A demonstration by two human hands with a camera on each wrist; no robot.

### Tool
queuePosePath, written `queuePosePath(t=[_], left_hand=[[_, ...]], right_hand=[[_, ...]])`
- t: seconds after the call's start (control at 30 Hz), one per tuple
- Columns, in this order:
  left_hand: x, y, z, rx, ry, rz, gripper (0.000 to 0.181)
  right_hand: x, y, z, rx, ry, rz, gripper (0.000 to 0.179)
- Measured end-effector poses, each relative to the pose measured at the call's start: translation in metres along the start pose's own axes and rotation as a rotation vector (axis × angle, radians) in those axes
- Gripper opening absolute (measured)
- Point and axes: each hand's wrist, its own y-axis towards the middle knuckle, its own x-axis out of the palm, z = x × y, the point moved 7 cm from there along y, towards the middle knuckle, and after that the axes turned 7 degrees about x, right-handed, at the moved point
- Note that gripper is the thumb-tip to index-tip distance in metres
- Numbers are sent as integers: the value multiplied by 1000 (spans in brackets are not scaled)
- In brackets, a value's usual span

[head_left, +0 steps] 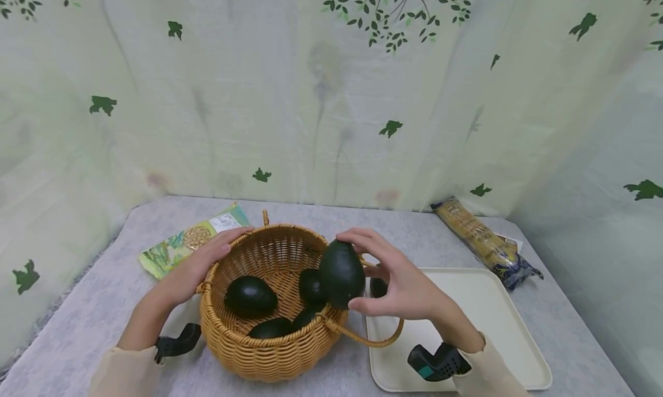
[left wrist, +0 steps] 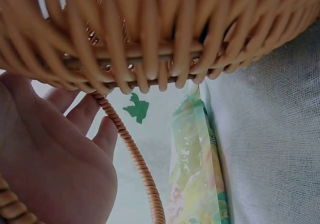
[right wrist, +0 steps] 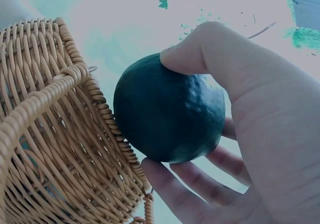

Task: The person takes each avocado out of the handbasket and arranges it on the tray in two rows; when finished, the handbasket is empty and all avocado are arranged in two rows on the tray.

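Avocado (head_left: pixel 342 274), dark green, grasped in right hand (head_left: pixel 396 279), thumb on the near side, fingers at the top and far side. It's at the right rim of the wicker basket (head_left: pixel 269 362); can't tell whether it touches the rim. Left hand (head_left: pixel 199 264) not clenched, fingers extended, resting against the basket's left rim.

Four more dark avocados (head_left: pixel 251 296) inside the basket: one at left, the others toward the near and right side. Another dark avocado (head_left: pixel 378 287) on the cream tray (head_left: pixel 466 339) at right, partly hidden by the right hand. One basket handle (head_left: pixel 365 340) hangs out over the tray's left edge.

Green printed bag (head_left: pixel 191 239) lies behind the basket at left, partly covered by the left hand. Long noodle-type packet (head_left: pixel 481 236) lies slanted beyond the tray, far right. All on grey counter (head_left: pixel 393 221). Black wrist devices (head_left: pixel 437 362) on both wrists, light sleeves (head_left: pixel 126 374). Pale leaf-print backdrop (head_left: pixel 290 98) behind.
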Motion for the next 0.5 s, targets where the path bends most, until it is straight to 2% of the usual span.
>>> queuePosePath(t=[0.2, 0.5], left_hand=[[2, 1, 3, 2, 15, -9, 48], [2, 0, 2, 2, 24, 5, 48]], right_hand=[[-2, -7, 3, 23, -18, 8, 85], [-15, -18, -5, 44, -115, 30, 87]])
